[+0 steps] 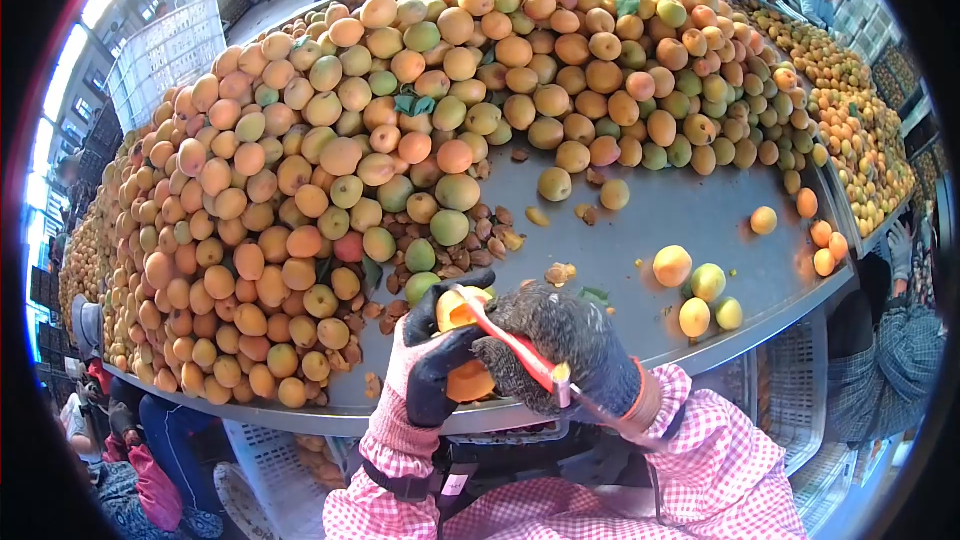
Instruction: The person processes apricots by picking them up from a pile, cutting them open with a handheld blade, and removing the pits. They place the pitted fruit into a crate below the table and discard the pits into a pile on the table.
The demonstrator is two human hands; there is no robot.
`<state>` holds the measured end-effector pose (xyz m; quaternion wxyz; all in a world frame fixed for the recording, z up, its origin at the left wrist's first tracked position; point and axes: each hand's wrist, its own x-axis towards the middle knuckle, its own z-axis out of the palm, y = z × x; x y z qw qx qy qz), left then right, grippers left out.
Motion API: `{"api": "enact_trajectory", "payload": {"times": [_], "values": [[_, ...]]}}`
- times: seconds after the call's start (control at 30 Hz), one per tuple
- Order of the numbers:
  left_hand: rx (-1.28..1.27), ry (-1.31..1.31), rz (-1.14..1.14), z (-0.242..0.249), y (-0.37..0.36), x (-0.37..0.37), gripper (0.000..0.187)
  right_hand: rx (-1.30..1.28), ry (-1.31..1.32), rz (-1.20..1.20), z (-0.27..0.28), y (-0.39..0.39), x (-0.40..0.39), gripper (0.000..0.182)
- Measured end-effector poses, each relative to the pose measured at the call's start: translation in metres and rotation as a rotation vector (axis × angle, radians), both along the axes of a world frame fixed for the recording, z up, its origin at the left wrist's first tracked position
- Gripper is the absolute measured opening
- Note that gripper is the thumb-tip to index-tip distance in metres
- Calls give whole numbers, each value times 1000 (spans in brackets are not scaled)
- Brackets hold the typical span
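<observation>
My left hand (432,355), in a black-palmed pink knit glove, is closed around a cut apricot (455,310) with its orange flesh showing. Another orange apricot piece (470,382) shows just below those fingers. In a fuzzy dark grey glove, my right hand (560,340) is wrapped round a red-handled knife (535,362). One end of the red handle reaches the cut apricot; a thin metal part points down and right past my wrist. Both hands are close together over the table's near edge. Loose apricot pits (470,252) lie just beyond them.
A large heap of apricots (340,155) covers the left and back of the metal table (620,240). Several loose apricots (708,282) lie on the right. White crates (790,390) stand below the near edge. Another person's checked sleeve (905,360) is at far right; others work behind.
</observation>
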<state>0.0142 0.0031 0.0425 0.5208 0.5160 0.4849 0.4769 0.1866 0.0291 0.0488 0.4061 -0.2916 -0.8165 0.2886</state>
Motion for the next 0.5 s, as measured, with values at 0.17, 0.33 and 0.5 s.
{"api": "enact_trajectory", "payload": {"times": [0.17,0.33,0.5], "values": [[-272,-432,97,15,-10,-2,48,128,-123,-228,-8,9,18,30],[-133,-363,209,1,-14,-25,52,-642,215,-325,27,-2,28,25],[-68,-412,543,38,-78,-62,52,-557,606,-436,25,-7,55,21]]}}
